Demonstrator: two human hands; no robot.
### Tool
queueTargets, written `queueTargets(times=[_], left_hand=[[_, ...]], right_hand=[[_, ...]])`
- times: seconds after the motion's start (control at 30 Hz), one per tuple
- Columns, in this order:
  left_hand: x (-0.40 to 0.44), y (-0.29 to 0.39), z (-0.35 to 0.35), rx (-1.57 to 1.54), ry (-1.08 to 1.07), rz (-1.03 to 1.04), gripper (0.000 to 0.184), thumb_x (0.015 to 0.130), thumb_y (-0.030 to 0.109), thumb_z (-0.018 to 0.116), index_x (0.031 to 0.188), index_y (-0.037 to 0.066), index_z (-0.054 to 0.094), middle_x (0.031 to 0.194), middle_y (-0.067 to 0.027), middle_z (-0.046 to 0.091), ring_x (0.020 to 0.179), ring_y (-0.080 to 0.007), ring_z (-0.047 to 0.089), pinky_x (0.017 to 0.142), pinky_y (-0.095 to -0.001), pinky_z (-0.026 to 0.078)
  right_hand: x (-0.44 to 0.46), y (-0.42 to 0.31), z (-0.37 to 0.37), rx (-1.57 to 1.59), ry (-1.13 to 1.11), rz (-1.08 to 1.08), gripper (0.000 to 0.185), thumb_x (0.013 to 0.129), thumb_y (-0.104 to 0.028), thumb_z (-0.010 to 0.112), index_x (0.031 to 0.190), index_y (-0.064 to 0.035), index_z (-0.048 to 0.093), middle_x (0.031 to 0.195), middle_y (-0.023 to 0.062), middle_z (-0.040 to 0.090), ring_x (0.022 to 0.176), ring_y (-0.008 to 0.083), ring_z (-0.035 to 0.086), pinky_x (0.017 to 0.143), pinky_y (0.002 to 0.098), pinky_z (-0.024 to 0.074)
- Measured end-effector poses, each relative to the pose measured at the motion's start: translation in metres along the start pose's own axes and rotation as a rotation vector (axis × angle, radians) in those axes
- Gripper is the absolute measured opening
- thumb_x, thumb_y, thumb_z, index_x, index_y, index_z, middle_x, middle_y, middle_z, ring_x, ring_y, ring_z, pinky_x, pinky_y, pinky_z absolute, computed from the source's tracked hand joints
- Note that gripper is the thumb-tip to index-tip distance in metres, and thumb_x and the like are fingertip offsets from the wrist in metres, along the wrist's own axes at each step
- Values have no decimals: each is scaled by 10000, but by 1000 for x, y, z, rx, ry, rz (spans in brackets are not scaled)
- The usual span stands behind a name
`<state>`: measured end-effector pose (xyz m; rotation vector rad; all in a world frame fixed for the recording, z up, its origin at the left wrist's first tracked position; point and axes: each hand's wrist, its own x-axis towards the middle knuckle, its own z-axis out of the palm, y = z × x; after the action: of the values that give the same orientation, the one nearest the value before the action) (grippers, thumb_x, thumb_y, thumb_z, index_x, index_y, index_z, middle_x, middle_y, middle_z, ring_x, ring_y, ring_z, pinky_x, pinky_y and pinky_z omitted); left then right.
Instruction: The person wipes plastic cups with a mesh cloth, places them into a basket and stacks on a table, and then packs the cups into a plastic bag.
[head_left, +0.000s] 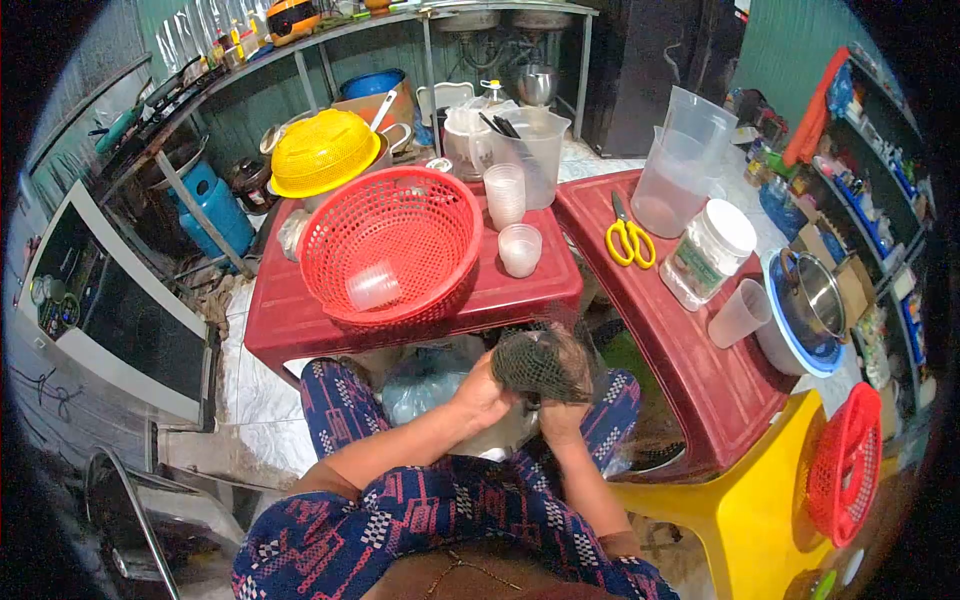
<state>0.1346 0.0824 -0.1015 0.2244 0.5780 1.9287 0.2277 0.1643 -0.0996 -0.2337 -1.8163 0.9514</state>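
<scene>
- Evidently the left hand (pixel 484 390) is gripping the left side of a dark, fine-mesh net (pixel 535 372), its fingers closing on the bunched part.
- The right hand (pixel 563 420) is meeting the net from below; mesh is covering its fingers, so whether they are gripping or spreading cannot be told.
- The net is hanging in the air above the person's lap, just beyond the front edge of a red plastic bench (pixel 545 285), with a clear bluish plastic bag (pixel 425 385) lying below on the left.
- The thin mesh is looking easy to snag: pulling unevenly could be tearing it, or a loose fold could be catching on the bench edge.
- A round, red perforated plastic basket (pixel 452 215) is resting near that edge, holding a clear cup stack (pixel 372 287) on its side; a raised forearm could be nudging it.
- A short stack of clear plastic cups (pixel 520 250) is standing upright nearby, and a trailing corner of mesh could be toppling it.
</scene>
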Motion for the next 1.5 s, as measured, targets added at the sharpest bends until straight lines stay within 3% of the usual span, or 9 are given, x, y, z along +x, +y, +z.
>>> queueTargets(times=[0.2, 0.3, 0.43, 0.57, 0.77, 0.9, 1.13, 1.27, 1.5], left_hand=[[-4, 5, 8, 136, 54, 73, 469, 857, 141, 599, 1278, 94, 399, 1105, -73, 578, 980, -152, 564, 800, -309, 491], [-5, 25, 8, 439, -72, 169, 549, 817, 146, 652, 1291, 100, 378, 1099, -88, 578, 919, -142, 566, 681, -281, 490], [-2, 34, 2, 659, -96, 139, 542, 808, 183, 669, 1265, 93, 391, 1075, -59, 575, 866, -107, 559, 624, -242, 459], [-1, 28, 14, 686, -43, 176, 390, 865, 216, 602, 1188, 77, 432, 1046, -31, 549, 877, -94, 531, 694, -246, 448], [-5, 23, 1, 1114, -129, 346, 319, 925, 287, 493, 1142, 64, 424, 953, -15, 473, 841, -62, 440, 741, -217, 404], [-8, 28, 4, 917, -80, 184, 320, 932, 338, 455, 1091, 61, 469, 867, 3, 501, 799, -62, 464, 704, -217, 416], [-12, 40, 18, 947, -10, 110, 331, 938, 361, 402, 999, 59, 523, 826, 15, 522, 680, -50, 471, 572, -205, 408], [1, 28, 10, 961, -81, 370, 342, 937, 374, 391, 986, 63, 523, 806, 20, 495, 655, -51, 458, 501, -200, 386], [-14, 42, 19, 852, -104, 103, 334, 930, 398, 398, 943, 76, 488, 750, 33, 479, 568, -40, 433, 433, -180, 341]], right_hand=[[-10, 12, -7, 212, 72, 80, 304, 748, -19, 631, 1046, -7, 577, 1093, 134, 599, 1009, 266, 569, 909, 390, 424], [5, 11, -24, 377, 291, 628, 339, 708, 74, 622, 1031, 6, 547, 999, 75, 612, 864, 162, 584, 806, 302, 472], [14, 3, -36, 382, 241, 561, 395, 712, 20, 649, 1086, 31, 526, 994, 93, 610, 875, 188, 587, 827, 321, 465], [0, -2, -26, 18, -526, 174, 612, 671, -142, 720, 1226, -44, 481, 1266, 192, 423, 1211, 333, 369, 1011, 410, 313], [-4, -13, -14, -373, -431, 58, 622, 666, -170, 763, 1208, -39, 486, 1311, 149, 364, 1270, 271, 267, 1050, 390, 233], [-12, -17, -12, 564, -567, 727, 540, 689, -130, 758, 1165, -41, 517, 1142, 52, 530, 1041, 169, 509, 986, 328, 340], [-4, -17, -6, -391, -372, -11, 594, 660, -237, 744, 1181, -55, 523, 1393, 276, 219, 1297, 458, 159, 1030, 510, 257], [-16, -9, -2, 424, -620, 648, 662, 656, -192, 753, 1232, -48, 461, 1347, 200, 301, 1250, 337, 311, 1018, 437, 298], [-15, -12, -4, -76, -251, 29, 708, 710, -143, 737, 1297, -12, 364, 1149, 120, 500, 1031, 212, 520, 920, 348, 412]])
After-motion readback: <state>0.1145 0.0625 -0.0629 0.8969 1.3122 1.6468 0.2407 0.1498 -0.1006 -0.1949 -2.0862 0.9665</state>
